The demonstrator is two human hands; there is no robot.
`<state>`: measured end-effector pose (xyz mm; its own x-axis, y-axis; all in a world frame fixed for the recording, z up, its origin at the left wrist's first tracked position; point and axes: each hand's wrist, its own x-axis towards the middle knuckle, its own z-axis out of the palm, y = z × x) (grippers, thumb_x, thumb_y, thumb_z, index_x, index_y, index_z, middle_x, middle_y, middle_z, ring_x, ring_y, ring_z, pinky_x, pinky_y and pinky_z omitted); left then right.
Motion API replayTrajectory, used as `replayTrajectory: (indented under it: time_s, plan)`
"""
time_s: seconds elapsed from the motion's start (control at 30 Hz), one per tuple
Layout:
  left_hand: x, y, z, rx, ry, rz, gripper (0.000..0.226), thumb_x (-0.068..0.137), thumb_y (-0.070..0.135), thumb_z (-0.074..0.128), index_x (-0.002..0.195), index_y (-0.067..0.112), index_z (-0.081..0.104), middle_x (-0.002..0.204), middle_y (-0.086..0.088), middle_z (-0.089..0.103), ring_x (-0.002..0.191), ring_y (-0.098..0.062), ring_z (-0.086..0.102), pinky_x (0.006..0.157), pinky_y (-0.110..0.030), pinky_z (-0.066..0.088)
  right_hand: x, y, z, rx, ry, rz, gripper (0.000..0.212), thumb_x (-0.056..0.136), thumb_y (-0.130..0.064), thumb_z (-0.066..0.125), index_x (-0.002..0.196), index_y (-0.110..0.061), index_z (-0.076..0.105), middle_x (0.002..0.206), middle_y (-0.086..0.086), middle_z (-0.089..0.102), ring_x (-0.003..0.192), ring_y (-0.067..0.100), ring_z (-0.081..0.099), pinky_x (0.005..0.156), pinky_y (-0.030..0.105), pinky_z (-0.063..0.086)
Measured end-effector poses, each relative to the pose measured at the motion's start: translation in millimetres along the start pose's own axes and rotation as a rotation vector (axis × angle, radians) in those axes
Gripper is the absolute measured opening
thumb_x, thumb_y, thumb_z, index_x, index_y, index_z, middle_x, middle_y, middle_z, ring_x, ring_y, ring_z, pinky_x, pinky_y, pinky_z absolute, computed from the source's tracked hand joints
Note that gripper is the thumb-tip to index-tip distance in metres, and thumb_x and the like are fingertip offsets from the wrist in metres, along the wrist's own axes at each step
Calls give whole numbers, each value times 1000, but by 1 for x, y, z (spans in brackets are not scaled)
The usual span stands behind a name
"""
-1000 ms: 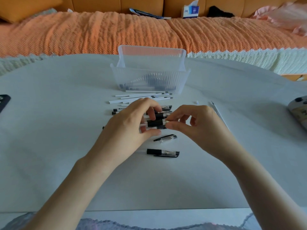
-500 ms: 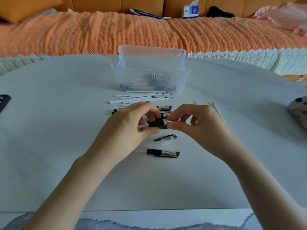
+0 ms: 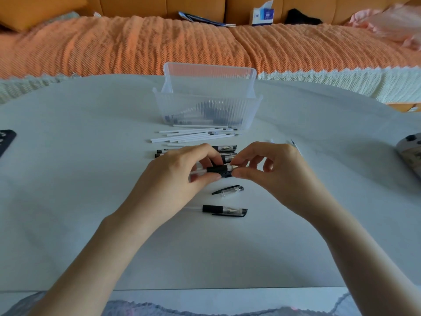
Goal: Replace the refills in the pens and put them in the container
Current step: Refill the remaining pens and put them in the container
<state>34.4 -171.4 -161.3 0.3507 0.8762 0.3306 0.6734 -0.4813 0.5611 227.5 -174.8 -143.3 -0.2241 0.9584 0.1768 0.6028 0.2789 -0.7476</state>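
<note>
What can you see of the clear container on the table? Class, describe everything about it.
The container is a clear, ribbed plastic tub with an open top and a taller back panel. It stands upright on the white table, just beyond the white refills. Dark pens show blurrily through its front wall. Only the table plainly touches it.

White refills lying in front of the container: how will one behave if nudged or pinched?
The refills look thin and round, so one would likely roll on the smooth table. Slender, so probably light and slightly flexible. They lie bunched and crossing, so lifting one may shift its neighbours.
</note>
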Motion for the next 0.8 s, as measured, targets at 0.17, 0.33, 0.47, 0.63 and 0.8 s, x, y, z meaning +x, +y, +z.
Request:
replayTrajectory:
  time_s: [0.17,0.33,0.47,0.63,0.8]
  plan:
    - [0,-2,0,-23,-9,-1,13,83,40,64,94,33,67,79,29,59,76,11,53,68,-14,42,1,1,-1,-12,6,-6,11,76,-15,75,80,-23,69,67,-13,62,61,-4,51,60,4,35]
    - [0,0,-1,-21,-15,-2,23,76,40,68,97,37,59,83,28,57,73,5,52,62,-12,38,0,1,-1,-10,2,-8,11,75,-15,75,80,-23,70,66,-14,61,61,-4,51,60,4,35]
    - [0,0,-1,8,-2,-10,20,76,34,72,90,33,57,78,32,54,69,7,50,58,-11,35,1,2,-1,3,-14,7,13,75,-23,75,86,-25,69,74,-12,65,66,-1,55,61,5,37]
    - [-1,1,-2,-2,-4,-9,15,77,34,70,88,32,60,82,27,59,71,8,50,61,-12,37,0,2,0,-12,-48,48,7,79,-32,69,83,-26,71,66,-25,62,64,-3,54,59,6,37]
    - [-1,1,-1,10,-4,-26,13,78,39,67,89,33,63,79,23,61,74,5,52,64,-14,40,0,-1,0,-1,-37,31,4,77,-21,74,80,-19,72,62,-17,59,58,-6,51,58,4,36]
